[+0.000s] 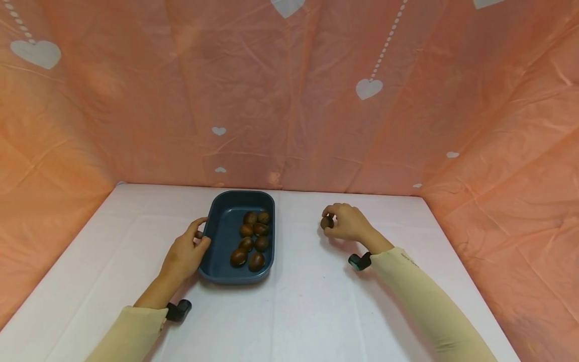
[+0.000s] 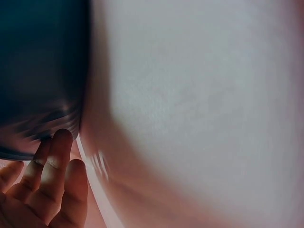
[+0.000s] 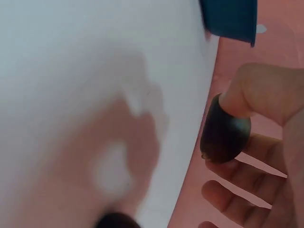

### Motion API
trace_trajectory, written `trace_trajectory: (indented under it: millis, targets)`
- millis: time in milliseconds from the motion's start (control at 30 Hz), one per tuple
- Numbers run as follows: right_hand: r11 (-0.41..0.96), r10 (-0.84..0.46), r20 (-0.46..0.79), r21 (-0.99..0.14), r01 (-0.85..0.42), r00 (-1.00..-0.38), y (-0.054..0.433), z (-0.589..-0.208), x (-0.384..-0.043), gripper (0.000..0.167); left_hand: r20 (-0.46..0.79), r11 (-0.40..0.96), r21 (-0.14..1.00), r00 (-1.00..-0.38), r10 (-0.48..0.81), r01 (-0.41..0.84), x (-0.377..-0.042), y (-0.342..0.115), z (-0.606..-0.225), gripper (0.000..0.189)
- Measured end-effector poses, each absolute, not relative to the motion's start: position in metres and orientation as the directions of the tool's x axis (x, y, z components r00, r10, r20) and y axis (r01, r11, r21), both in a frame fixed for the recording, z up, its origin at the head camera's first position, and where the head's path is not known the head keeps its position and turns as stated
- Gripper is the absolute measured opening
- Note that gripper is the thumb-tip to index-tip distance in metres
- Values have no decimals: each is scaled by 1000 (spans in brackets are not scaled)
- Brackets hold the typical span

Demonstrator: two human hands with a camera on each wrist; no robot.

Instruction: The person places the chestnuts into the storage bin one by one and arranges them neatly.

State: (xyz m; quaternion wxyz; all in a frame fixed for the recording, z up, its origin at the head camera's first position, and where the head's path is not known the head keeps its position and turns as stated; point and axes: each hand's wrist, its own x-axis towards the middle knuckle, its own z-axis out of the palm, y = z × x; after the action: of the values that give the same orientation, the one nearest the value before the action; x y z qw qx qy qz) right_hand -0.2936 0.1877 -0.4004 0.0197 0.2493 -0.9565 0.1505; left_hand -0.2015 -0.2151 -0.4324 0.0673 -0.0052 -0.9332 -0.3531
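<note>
A dark blue rectangular tray (image 1: 219,251) stands left of centre on the table. Several brown chestnuts (image 1: 256,261) lie in its right half. The left hand (image 1: 183,256) touches the tray's left outer side with its fingertips; the left wrist view shows the fingers (image 2: 57,161) fairly straight against the tray wall (image 2: 42,71). To the right of the tray, the right hand (image 1: 348,222) pinches a chestnut (image 1: 327,222) between thumb and fingers. That same chestnut (image 3: 225,133) appears close up in the right wrist view, held off the table with a pale shadow below it.
A white cloth covers the table (image 1: 312,311). Orange curtains (image 1: 289,100) with pale hearts enclose the back and both sides. Each wrist wears a small black device (image 1: 178,310). A dark round shape (image 3: 116,221) at the right wrist view's bottom edge is too cut off to identify.
</note>
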Motion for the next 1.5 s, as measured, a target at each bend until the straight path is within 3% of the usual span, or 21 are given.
trace_trajectory:
  millis: [233,867,1500]
  targets:
    - [817,-481,109,-305,-490,-870,175,-394,-291,35,138,744,664,-990,-34,68,-201,-214,-431,49]
    - [688,-614,251,-295,-663,-749,118,-369,-269,36,138,741,668,-990,-22,76,-203,-213,-427,49]
    - [608,-644,249,-407,-682,-723,49,-369,-236,39,118,741,669,-992,-31,56,-200,-215,-428,49]
